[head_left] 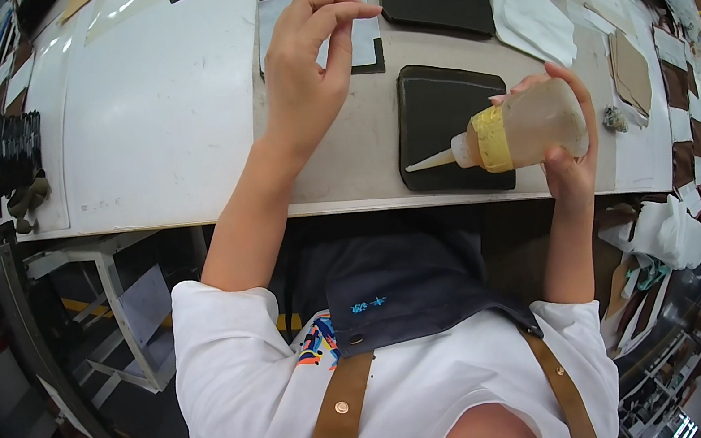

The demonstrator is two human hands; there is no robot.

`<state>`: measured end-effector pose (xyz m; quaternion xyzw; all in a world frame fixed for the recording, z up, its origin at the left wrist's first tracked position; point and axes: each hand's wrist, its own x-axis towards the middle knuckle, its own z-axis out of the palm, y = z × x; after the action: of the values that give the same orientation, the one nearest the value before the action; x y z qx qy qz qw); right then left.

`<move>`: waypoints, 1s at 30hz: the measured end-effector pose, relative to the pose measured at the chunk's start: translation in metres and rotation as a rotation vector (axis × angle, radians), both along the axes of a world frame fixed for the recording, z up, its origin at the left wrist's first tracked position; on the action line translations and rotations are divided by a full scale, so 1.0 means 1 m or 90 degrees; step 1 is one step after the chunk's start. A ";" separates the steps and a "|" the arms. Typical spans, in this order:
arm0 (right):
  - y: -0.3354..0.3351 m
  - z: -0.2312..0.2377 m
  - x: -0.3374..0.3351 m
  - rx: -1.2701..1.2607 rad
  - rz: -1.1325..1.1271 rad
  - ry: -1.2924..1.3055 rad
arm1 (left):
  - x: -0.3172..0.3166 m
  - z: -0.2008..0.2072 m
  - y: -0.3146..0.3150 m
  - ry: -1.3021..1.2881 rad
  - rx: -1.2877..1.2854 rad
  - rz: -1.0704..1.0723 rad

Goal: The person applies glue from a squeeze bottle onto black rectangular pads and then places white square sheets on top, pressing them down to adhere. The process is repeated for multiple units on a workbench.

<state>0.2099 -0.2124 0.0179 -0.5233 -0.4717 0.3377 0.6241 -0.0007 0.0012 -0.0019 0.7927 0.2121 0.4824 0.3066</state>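
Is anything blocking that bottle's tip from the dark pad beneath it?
Nothing visible: the bottle in the right hand has its nozzle over the dark pad, near its left edge, with no object between. The left hand is off over a pale panel. Whether the tip touches the pad, I cannot tell.

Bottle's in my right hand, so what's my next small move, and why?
Probably tip the bottle so its nozzle points down at the near dark pad. Your right hand seems to hold it sideways, and in this view the nozzle tip already overlies that pad's near left corner. Your left hand is away from it, over a pale panel.
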 end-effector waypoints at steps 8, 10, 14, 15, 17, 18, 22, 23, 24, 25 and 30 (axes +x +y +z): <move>-0.026 -0.004 0.025 0.087 -0.144 0.519 | -0.001 0.001 -0.001 0.042 -0.015 -0.002; -0.029 -0.003 0.045 0.115 -0.125 0.618 | -0.001 0.002 -0.001 0.053 -0.005 0.004; -0.032 -0.003 0.067 0.094 -0.284 0.361 | -0.001 0.003 -0.002 0.065 -0.013 0.004; -0.033 -0.004 0.071 0.102 -0.293 0.315 | -0.001 0.003 -0.001 0.060 -0.013 -0.001; -0.035 -0.003 0.076 0.103 -0.293 0.217 | 0.000 0.003 -0.001 0.064 -0.019 0.001; -0.035 -0.002 0.077 0.094 -0.285 0.167 | 0.000 0.003 -0.002 0.067 -0.023 0.002; -0.029 0.000 0.072 0.087 -0.271 0.075 | 0.001 0.003 -0.003 0.076 -0.037 0.004; -0.028 -0.001 0.073 0.086 -0.268 0.067 | 0.001 0.003 -0.003 0.077 -0.041 0.002; -0.027 -0.002 0.073 0.085 -0.263 0.058 | 0.001 0.002 -0.003 0.077 -0.045 0.002; -0.026 -0.002 0.073 0.084 -0.258 0.050 | 0.001 0.002 -0.002 0.078 -0.044 0.001; -0.022 0.001 0.072 0.098 -0.252 0.023 | 0.003 0.005 -0.003 0.081 -0.037 0.006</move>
<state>0.2817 -0.2346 0.0185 -0.5503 -0.3732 0.1806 0.7248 0.0021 -0.0022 0.0029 0.8114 0.2491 0.4261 0.3131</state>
